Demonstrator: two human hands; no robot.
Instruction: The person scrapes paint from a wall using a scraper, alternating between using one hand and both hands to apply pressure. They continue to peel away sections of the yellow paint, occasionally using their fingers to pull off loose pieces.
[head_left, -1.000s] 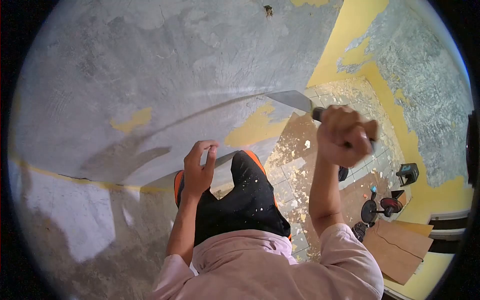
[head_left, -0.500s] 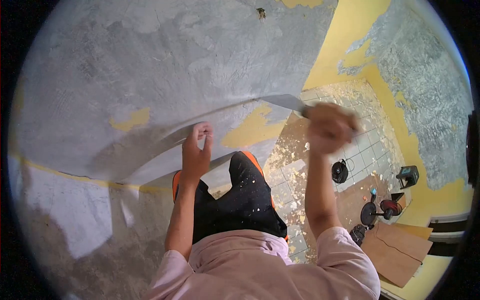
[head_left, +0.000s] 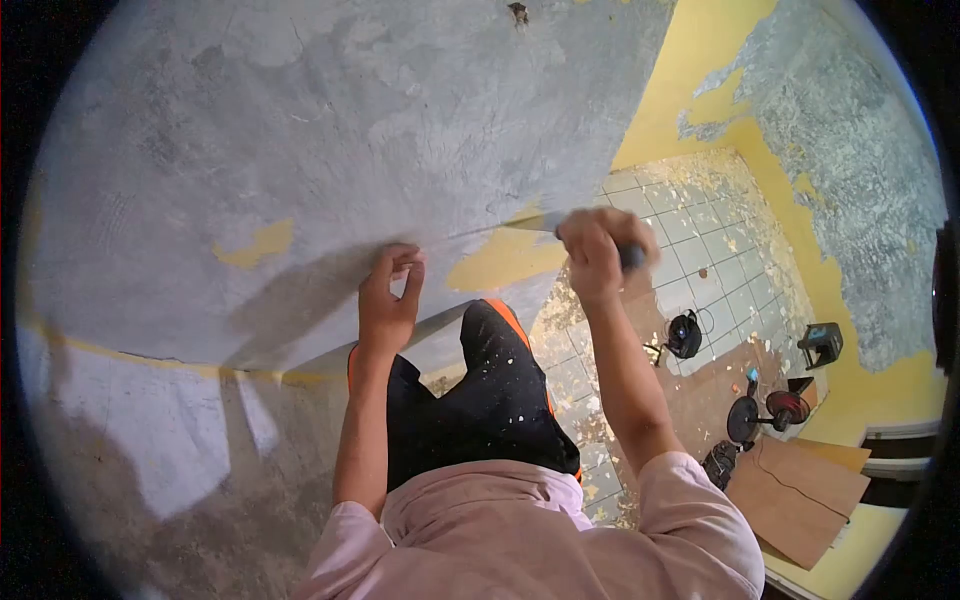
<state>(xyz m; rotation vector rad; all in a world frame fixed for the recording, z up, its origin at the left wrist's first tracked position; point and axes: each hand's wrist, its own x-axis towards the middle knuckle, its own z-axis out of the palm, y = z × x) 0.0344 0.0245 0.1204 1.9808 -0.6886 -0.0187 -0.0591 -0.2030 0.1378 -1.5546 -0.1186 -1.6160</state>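
My right hand (head_left: 607, 250) is wrapped round the dark handle (head_left: 632, 257) of a scraper, its knuckles slightly blurred. The scraper's thin metal blade (head_left: 535, 222) points left and meets the grey wall (head_left: 400, 120) in this view, at the upper edge of a yellow paint patch (head_left: 508, 260). To the left, my left hand (head_left: 388, 300) is raised close to the wall with its fingers loosely bent and the thumb apart from them. It casts a shadow on the wall. A smaller yellow patch (head_left: 255, 244) lies further left.
Paint flakes litter the tiled floor (head_left: 705, 270) at right. A black bundle with a cord (head_left: 684, 334), a small dark stool (head_left: 820, 345), a fan (head_left: 785, 410) and a brown board (head_left: 795, 495) are there. A partly bared yellow wall (head_left: 840, 180) stands beyond.
My right hand has moved left and slightly down with the scraper, bringing the blade lower over the yellow patch. My left hand has stayed nearly in place.
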